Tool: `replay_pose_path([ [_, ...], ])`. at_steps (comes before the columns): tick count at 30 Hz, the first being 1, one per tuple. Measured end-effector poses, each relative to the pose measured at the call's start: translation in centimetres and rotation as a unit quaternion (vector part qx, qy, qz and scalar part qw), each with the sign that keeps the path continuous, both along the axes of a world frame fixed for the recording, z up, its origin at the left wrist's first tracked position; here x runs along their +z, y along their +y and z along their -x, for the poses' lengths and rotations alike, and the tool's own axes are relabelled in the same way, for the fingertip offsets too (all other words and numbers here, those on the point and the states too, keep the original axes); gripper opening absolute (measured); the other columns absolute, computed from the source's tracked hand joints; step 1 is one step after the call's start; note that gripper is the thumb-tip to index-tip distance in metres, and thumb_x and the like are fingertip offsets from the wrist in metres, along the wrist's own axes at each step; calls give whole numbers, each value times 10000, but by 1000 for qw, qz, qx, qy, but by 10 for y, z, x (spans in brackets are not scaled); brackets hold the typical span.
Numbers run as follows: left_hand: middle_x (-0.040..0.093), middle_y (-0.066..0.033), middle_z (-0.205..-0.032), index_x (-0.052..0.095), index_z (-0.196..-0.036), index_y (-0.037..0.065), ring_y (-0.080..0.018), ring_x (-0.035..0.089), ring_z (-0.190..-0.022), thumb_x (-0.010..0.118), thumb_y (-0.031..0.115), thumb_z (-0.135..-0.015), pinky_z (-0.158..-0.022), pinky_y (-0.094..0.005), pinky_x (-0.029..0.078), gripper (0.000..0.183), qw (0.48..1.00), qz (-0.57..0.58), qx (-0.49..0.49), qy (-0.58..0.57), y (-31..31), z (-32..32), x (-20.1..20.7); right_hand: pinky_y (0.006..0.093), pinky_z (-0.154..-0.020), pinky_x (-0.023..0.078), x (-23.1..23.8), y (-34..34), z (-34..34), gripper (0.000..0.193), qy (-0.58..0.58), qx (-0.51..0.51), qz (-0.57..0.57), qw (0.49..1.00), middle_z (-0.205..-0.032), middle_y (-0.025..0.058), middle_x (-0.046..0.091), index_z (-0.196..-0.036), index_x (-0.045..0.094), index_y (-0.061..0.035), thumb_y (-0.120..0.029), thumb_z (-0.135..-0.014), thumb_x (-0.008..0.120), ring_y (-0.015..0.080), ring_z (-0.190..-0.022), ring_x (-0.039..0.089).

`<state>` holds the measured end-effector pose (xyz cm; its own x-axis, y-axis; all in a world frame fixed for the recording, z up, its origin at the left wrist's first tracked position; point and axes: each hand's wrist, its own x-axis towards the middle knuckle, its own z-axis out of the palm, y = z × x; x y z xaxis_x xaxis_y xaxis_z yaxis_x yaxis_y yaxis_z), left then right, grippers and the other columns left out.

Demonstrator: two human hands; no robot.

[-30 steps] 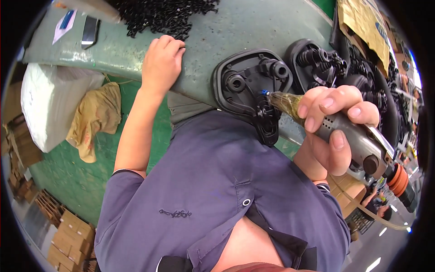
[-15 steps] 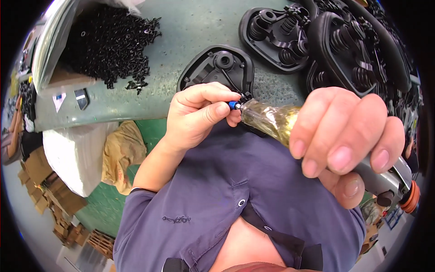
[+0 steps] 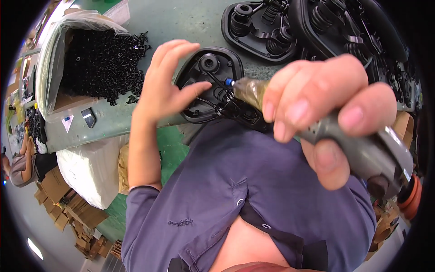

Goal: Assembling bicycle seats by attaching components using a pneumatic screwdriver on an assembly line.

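My right hand (image 3: 324, 102) is wrapped around a grey power screwdriver (image 3: 362, 152) with an orange ring at its rear. Its nose is covered in yellowish clear wrap and ends in a blue bit (image 3: 229, 82) pointing left. Below that tip, at the table's near edge, lies a black bicycle saddle (image 3: 222, 63), underside up, showing its springs and metal frame. Whether the bit touches it I cannot tell. My left hand (image 3: 165, 88) is open over the saddle's left side, thumb and fingers apart, holding nothing. It partly hides the saddle.
Black screws (image 3: 104, 65) spill from a plastic-lined box (image 3: 50, 54) at the left of the green table (image 3: 181, 22). More saddles (image 3: 260, 36) crowd the far right. A small dark plate (image 3: 89, 118) lies near the front edge. White packaging (image 3: 86, 170) stands below; another person (image 3: 27, 163) is far left.
My left hand has let go of the blue bit, spread its fingers and moved left and up. The screwdriver in my right hand has shifted left and slightly up, over the saddle.
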<state>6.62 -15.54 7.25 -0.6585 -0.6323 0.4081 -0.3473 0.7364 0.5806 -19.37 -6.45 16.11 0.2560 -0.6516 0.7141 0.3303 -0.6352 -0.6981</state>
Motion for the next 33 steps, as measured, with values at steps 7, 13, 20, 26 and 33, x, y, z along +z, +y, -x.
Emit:
replay_pose_path([
  [7,668,-125,-1308,672,-1141,37,-319,678,-1160,916,143,-690,-995,-394,551,524,983,-135,-105,-67,-43,7,-38,440,-841,555,-26,-21,10,438,6,13,25,1000,-1237,228,572,-1429,438,-86,-74,-1006,554,213,-851,651],
  [13,746,-133,-1279,744,-1030,2,-265,712,-1188,903,59,-683,-1037,-370,544,386,971,-214,-66,79,-29,9,-53,454,-877,556,-36,-24,-7,368,-33,-39,-71,996,-1182,215,621,-1352,496,-101,-89,-1010,631,227,-870,655],
  [20,751,-121,-1226,747,-1001,-8,-251,714,-1163,868,53,-688,-1019,-363,548,341,968,-217,-30,119,-11,13,-62,445,-882,568,-24,-31,-27,335,38,-43,-105,993,-1174,226,641,-1305,523,-93,-42,-994,633,220,-870,661],
  [26,738,-109,-1190,706,-972,16,-267,711,-1104,864,95,-681,-972,-378,555,341,962,-219,-45,157,-13,12,-70,392,-797,589,-54,-58,-42,351,63,-13,-65,996,-1118,223,657,-1282,509,-41,54,-956,601,214,-826,672],
  [33,737,-87,-1129,626,-868,25,-282,697,-1036,873,124,-654,-898,-385,554,342,963,-198,-57,173,-17,12,-81,379,-762,591,-62,-71,-49,276,149,-9,-52,987,-1023,204,667,-1196,515,-46,50,-962,623,213,-787,655],
])
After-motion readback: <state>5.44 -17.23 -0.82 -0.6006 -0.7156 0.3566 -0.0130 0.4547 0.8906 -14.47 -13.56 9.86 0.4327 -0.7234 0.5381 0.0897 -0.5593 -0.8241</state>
